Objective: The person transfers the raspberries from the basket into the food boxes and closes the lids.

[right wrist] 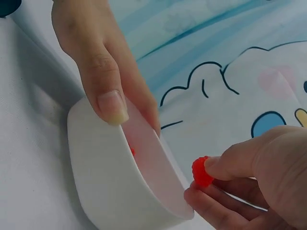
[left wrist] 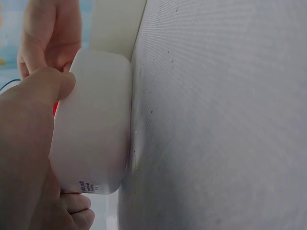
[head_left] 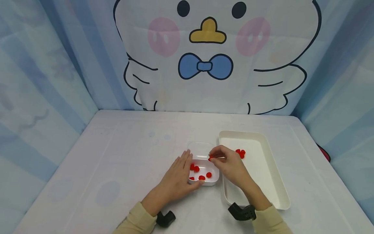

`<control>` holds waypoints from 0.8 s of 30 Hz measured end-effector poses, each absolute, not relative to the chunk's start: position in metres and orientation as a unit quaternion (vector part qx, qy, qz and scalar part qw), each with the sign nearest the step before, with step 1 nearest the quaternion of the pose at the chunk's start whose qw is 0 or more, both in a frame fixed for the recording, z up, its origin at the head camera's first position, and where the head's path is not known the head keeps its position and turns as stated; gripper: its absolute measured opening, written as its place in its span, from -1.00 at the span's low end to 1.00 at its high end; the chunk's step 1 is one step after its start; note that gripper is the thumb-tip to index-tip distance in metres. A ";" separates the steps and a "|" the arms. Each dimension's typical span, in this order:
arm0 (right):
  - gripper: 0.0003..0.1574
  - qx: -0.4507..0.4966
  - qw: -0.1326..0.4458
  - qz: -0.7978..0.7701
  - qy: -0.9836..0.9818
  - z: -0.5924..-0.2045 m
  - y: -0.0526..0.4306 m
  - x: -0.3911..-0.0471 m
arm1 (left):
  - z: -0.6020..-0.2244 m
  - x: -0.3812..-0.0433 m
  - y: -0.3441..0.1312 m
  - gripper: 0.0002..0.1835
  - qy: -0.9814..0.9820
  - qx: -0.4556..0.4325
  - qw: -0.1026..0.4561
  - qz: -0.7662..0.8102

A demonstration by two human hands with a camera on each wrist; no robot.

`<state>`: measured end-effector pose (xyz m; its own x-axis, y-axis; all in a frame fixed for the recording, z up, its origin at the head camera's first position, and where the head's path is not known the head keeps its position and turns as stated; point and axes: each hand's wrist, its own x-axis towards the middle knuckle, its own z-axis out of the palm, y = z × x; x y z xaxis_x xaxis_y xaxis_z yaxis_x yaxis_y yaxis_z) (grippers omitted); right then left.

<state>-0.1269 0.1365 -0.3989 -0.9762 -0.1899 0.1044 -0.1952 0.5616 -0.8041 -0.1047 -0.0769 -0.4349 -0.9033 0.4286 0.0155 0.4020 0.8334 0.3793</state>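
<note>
A small white plastic box point(head_left: 211, 183) stands on the table with several red raspberries point(head_left: 208, 175) inside. My left hand point(head_left: 176, 182) holds it from the left, with the thumb over the near rim and the fingers along the side. Above the box's right part, my right hand point(head_left: 232, 166) pinches one bumpy raspberry point(right wrist: 203, 171) between thumb and fingers. A clear lid point(head_left: 201, 149) lies open behind the box. Seen from the left wrist, the box wall point(left wrist: 93, 124) hides nearly all of the contents.
To the right lies a shallow cream tray point(head_left: 264, 175), close beside the box. A small cluster of raspberries point(head_left: 241, 153) sits near its far left side. White cloth covers the table point(head_left: 117, 156), and printed curtains point(head_left: 38, 81) stand around its back and sides.
</note>
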 end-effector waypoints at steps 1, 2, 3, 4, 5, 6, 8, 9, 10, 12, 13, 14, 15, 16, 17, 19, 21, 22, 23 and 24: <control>-0.71 0.113 0.002 0.456 -0.883 -0.399 0.135 -0.126 | -0.435 -0.105 -0.077 0.05 0.957 0.216 0.036 0.190; -0.71 0.118 0.002 0.456 -0.882 -0.400 0.134 -0.126 | -0.435 -0.105 -0.077 0.05 0.957 0.216 0.037 0.189; -0.72 0.121 0.001 0.455 -0.882 -0.400 0.133 -0.125 | -0.435 -0.105 -0.077 0.05 0.957 0.216 0.037 0.188; -0.71 0.123 0.000 0.456 -0.881 -0.400 0.132 -0.125 | -0.434 -0.105 -0.077 0.05 0.958 0.216 0.037 0.188; -0.71 0.125 -0.002 0.455 -0.882 -0.401 0.131 -0.124 | -0.434 -0.105 -0.077 0.05 0.958 0.215 0.038 0.187; -0.71 0.127 -0.003 0.453 -0.882 -0.401 0.130 -0.123 | -0.434 -0.105 -0.077 0.05 0.958 0.213 0.040 0.187; -0.69 0.130 -0.008 0.448 -0.884 -0.403 0.128 -0.123 | -0.434 -0.105 -0.076 0.05 0.959 0.212 0.041 0.185; -0.69 0.132 -0.011 0.445 -0.886 -0.404 0.126 -0.122 | -0.433 -0.105 -0.076 0.05 0.959 0.212 0.040 0.184; -0.69 0.135 -0.013 0.443 -0.886 -0.404 0.125 -0.122 | -0.433 -0.105 -0.076 0.05 0.959 0.211 0.040 0.184; -0.69 0.142 -0.015 0.439 -0.887 -0.405 0.123 -0.121 | -0.434 -0.105 -0.077 0.05 0.960 0.210 0.039 0.182; -0.70 0.148 -0.015 0.438 -0.887 -0.405 0.122 -0.121 | -0.434 -0.104 -0.077 0.05 0.960 0.211 0.037 0.181; -0.70 0.154 -0.015 0.437 -0.886 -0.405 0.121 -0.121 | -0.434 -0.105 -0.077 0.05 0.960 0.211 0.036 0.180; -0.71 0.161 -0.014 0.437 -0.885 -0.405 0.121 -0.121 | -0.434 -0.105 -0.077 0.05 0.960 0.212 0.035 0.180; -0.71 0.167 -0.014 0.437 -0.884 -0.405 0.120 -0.120 | -0.434 -0.105 -0.077 0.05 0.960 0.212 0.034 0.180; -0.72 0.171 -0.014 0.438 -0.883 -0.405 0.120 -0.120 | -0.434 -0.105 -0.077 0.05 0.960 0.214 0.032 0.179; -0.72 0.177 -0.014 0.439 -0.881 -0.405 0.120 -0.119 | -0.435 -0.105 -0.077 0.05 0.960 0.215 0.031 0.179; -0.71 0.176 -0.015 0.439 -0.881 -0.405 0.121 -0.119 | -0.435 -0.105 -0.077 0.05 0.960 0.215 0.030 0.178; -0.71 0.173 -0.015 0.438 -0.882 -0.405 0.121 -0.119 | -0.435 -0.105 -0.077 0.05 0.960 0.215 0.030 0.179; -0.70 0.170 -0.015 0.437 -0.883 -0.405 0.121 -0.119 | -0.435 -0.105 -0.077 0.05 0.960 0.214 0.030 0.179; -0.70 0.166 -0.015 0.436 -0.884 -0.405 0.122 -0.119 | -0.435 -0.105 -0.077 0.05 0.960 0.214 0.031 0.179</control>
